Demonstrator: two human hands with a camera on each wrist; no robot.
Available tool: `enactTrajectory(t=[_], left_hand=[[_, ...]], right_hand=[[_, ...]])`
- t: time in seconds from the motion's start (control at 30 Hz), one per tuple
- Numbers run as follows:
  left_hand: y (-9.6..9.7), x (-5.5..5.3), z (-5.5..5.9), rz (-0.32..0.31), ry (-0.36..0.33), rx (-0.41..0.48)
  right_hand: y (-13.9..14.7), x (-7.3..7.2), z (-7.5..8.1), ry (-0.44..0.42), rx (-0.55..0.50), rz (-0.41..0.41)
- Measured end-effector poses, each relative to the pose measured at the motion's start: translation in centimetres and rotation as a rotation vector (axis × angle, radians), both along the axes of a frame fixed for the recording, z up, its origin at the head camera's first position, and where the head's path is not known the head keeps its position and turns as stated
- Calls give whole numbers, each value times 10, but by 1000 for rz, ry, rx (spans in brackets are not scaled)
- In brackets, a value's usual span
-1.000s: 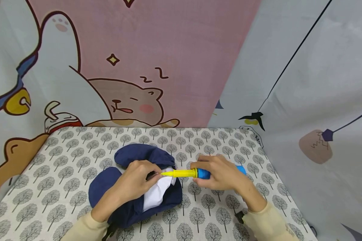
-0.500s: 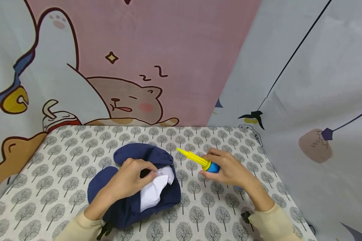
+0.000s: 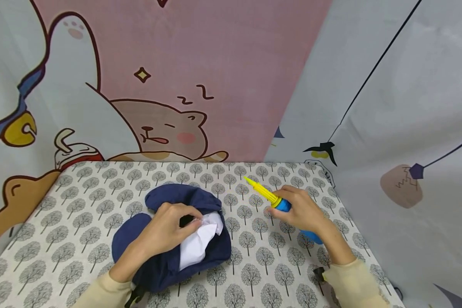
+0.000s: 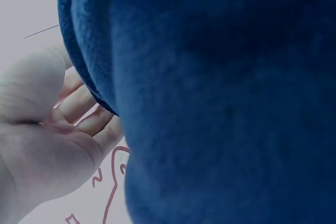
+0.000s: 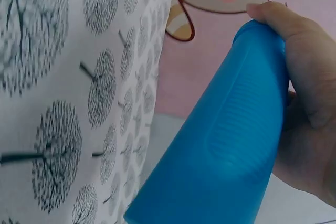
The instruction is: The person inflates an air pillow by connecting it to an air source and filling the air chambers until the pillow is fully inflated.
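Observation:
A navy plush, U-shaped pillow (image 3: 223, 244) lies on the table with its cover parted, and white inner material (image 3: 194, 250) shows in the opening. At the top of that white part my left hand (image 3: 169, 226) pinches a small clearish piece between thumb and finger, mostly hidden by the fingertips. In the left wrist view, blue plush (image 4: 226, 108) fills most of the picture beside the palm. To the right, my right hand (image 3: 302, 209) grips a blue balloon hand pump (image 5: 226, 124) round its body. Its yellow nozzle (image 3: 263, 192) points up and left, apart from the pillow.
A cloth printed with trees (image 3: 250, 273) covers the table. Behind it hangs a pink and white cartoon curtain (image 3: 246, 85), and a pale curtain (image 3: 400, 107) stands at the right. Black wrist straps show near both sleeves.
The pump's nozzle has come away from the left fingertips. My right hand has carried the pump to the right and tilted its nozzle upward. The left hand stays at the white material.

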State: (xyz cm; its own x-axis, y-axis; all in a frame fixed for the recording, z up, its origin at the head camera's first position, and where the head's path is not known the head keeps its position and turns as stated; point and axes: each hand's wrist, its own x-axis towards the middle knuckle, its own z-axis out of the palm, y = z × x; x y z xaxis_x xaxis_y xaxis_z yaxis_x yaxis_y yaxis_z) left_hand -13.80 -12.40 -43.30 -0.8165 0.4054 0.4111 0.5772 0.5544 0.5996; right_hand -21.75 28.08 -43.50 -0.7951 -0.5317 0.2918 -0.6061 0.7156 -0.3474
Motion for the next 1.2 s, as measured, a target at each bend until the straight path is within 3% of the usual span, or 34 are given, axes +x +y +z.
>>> enactTrajectory(t=[0.33, 0.6, 0.97, 1.2], left_hand=[[0, -1, -3, 41, -10, 14], [-1, -1, -5, 44, -19, 22], [1, -2, -7, 24, -30, 44], [1, -2, -7, 30, -14, 45]], right_hand=[[28, -33, -19, -51, 99, -147], [37, -50, -34, -107, 165, -215], [40, -59, -46, -155, 232, -305], [40, -60, -51, -179, 252, -313]])
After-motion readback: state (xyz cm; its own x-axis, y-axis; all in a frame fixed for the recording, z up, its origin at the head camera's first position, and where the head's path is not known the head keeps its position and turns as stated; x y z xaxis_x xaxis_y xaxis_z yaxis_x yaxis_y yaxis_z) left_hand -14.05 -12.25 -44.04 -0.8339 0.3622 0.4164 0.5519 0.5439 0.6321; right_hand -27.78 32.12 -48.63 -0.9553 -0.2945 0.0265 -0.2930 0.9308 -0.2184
